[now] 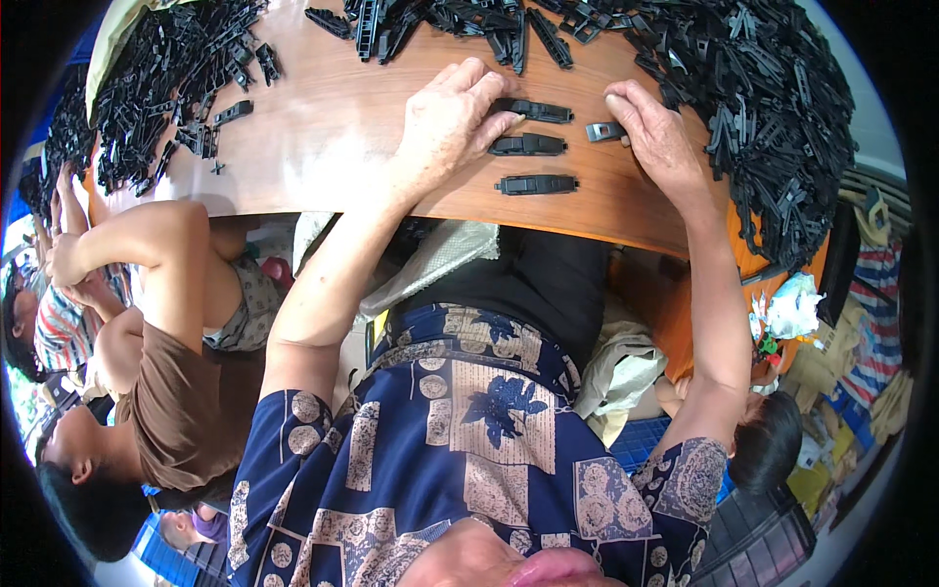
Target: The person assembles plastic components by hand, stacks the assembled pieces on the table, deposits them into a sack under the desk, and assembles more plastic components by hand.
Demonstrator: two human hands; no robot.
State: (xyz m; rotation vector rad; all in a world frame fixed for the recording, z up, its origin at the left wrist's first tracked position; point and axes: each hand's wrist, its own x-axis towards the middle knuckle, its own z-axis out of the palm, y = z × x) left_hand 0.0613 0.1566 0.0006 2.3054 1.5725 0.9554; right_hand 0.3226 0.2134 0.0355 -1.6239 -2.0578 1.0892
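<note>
Three long black plastic parts lie crosswise in a column on the wooden table in front of me: a far part [540,111], a middle part [528,146] and a near part [536,184]. My left hand [445,122] is closed on the left end of the far part, with the thumb along its near side. To the right of the column, my right hand [657,135] pinches a small black clip-like piece [603,131] with a greyish top. The clip is apart from the three long parts. My fingers hide its right end.
A large heap of black plastic parts [773,117] covers the right side of the table [323,147]. More parts [479,24] lie along the far edge, and another heap [176,73] is at the left. A person in a brown shirt [191,411] sits to my left.
</note>
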